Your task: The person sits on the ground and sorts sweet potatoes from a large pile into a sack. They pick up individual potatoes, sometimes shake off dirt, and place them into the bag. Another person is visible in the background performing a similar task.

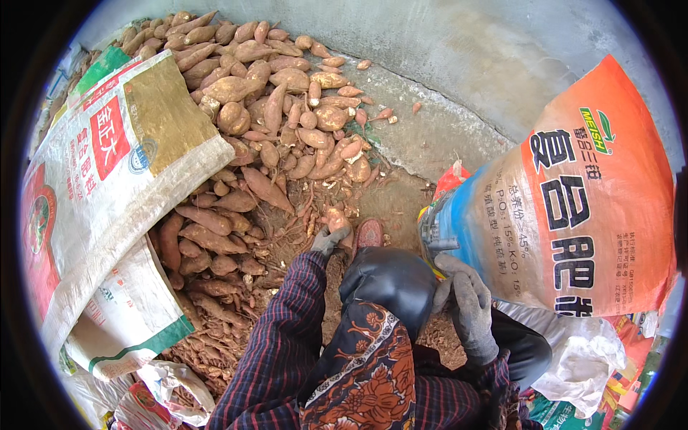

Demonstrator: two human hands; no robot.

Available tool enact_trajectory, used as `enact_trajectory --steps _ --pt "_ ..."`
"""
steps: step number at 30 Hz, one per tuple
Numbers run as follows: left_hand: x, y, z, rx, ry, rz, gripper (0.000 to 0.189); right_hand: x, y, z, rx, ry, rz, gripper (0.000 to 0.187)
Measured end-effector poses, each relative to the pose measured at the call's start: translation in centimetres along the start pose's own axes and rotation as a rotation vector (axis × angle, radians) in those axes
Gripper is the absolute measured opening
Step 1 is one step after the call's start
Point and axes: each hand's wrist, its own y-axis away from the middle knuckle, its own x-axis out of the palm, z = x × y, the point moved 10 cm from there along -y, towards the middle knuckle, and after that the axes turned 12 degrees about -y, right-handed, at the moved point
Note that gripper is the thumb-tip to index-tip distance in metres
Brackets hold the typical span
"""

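Observation:
A grey glove covers my left hand (329, 239), whose fingers are closed around the lower part of a sweet potato (337, 220) above the littered floor. My right hand (466, 301), gloved too, is beside my right knee, close to the lower edge of an orange and blue woven fertilizer sack (516, 215); whether it touches the sack or holds anything I cannot tell. A large heap of sweet potatoes (236, 86) spreads ahead and to the left. Smaller roots (215, 344) lie at the lower left.
White woven sacks (177, 156) cover part of the heap on the left. A grey wall (430, 32) curves behind it, above a concrete ledge (398, 102). My red shoe (370, 234) stands near my left hand. White plastic bags (575, 349) lie at the lower right.

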Motion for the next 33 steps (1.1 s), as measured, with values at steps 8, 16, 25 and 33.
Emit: enact_trajectory --steps 8,16,25,33 --pt "9.2 12.8 -26.1 0.642 0.322 0.461 0.087 -1.1 2.8 3.7 -0.207 -0.017 0.155 0.038" --pt "27.4 35.1 -50.9 1.216 0.164 0.751 0.085 -5.5 10.6 10.5 -0.429 0.032 0.097 0.037" --pt "45.2 43.5 -55.6 1.487 -1.125 0.279 0.093 -9.6 18.6 16.3 -0.524 0.119 -0.073 0.038" --pt "43.0 44.9 -48.1 1.514 -1.58 0.309 0.059 -13.7 25.7 34.1 -1.335 1.04 -0.643 0.05"
